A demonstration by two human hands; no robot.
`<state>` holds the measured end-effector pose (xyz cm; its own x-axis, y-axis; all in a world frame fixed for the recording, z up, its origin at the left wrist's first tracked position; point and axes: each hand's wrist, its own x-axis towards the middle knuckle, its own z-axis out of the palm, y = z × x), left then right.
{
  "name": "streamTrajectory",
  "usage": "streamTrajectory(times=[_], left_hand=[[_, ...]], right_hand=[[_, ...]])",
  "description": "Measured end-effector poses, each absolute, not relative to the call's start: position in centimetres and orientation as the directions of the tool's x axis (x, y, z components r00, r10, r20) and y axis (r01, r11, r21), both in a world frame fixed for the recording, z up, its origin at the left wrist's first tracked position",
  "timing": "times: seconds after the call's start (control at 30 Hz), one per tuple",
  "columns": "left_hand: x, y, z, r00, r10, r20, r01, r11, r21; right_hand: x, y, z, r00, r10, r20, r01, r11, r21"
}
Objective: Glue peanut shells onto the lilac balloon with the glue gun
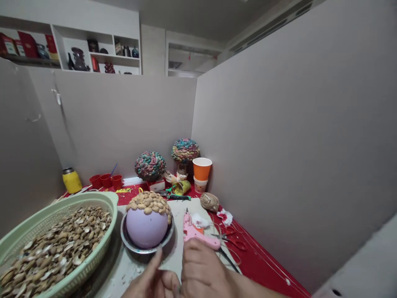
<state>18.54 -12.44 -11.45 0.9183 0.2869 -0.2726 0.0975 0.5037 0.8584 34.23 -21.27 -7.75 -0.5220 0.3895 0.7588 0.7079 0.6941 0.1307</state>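
Note:
My left hand [151, 279] is at the bottom edge, thumb raised and fingers curled in toward my right hand [201, 267]. The right hand is closed like a fist, knuckles up; whatever either hand holds is hidden. Just beyond the right hand lies a pink glue gun [200, 238], nozzle pointing away, its black cord running down to the right. Past my left thumb, a lilac balloon [147, 228] rests in a metal bowl [145, 249]. Overlapping nut shells [149, 202] cover the balloon's top, reaching lower on its right side.
A green basket [110, 203] heaped with shells fills the left. Right of the board lie red scissors [234, 240] and a twine ball [210, 201]. Behind stand orange paper cups [202, 169], two colourful shell-covered balls [150, 165], red cups [106, 180] and a yellow jar [72, 181]. Grey partitions enclose the table.

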Motion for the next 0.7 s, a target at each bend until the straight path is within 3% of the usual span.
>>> streamTrajectory(times=[0.13, 0.17, 0.23, 0.33, 0.43, 0.6, 0.7], left_hand=[[18.3, -12.4, -11.5, 0.914, 0.273, -0.301, 0.057, 0.646, 0.761], [18.2, -12.3, -11.8, 0.914, 0.303, -0.271, 0.036, 0.603, 0.797], [18.0, -12.2, -12.8, 0.912, 0.372, -0.175, 0.004, 0.418, 0.909], [17.9, -12.0, -14.2, 0.922, 0.383, -0.058, -0.002, 0.155, 0.988], [17.8, -11.6, -15.0, 0.935, 0.356, -0.006, -0.006, 0.033, 0.999], [18.1, -11.0, -15.5, 0.944, 0.329, 0.025, -0.018, -0.022, 1.000], [18.4, -10.5, -16.2, 0.950, 0.309, 0.033, -0.022, -0.039, 0.999]], right_hand=[[36.1, -21.9, -8.0, -0.484, 0.396, 0.780, 0.744, 0.656, 0.128], [37.1, -21.8, -8.1, -0.471, 0.443, 0.763, 0.774, 0.622, 0.117], [39.3, -21.4, -8.3, -0.210, 0.763, 0.612, 0.938, 0.333, -0.092], [41.9, -20.9, -8.6, -0.032, 0.880, 0.475, 0.975, 0.132, -0.179], [42.7, -20.8, -8.9, 0.013, 0.941, 0.339, 0.981, 0.052, -0.184], [41.6, -20.7, -10.2, 0.016, 0.975, 0.221, 0.989, 0.017, -0.147], [41.9, -20.1, -12.0, 0.032, 0.987, 0.160, 0.998, -0.022, -0.062]])
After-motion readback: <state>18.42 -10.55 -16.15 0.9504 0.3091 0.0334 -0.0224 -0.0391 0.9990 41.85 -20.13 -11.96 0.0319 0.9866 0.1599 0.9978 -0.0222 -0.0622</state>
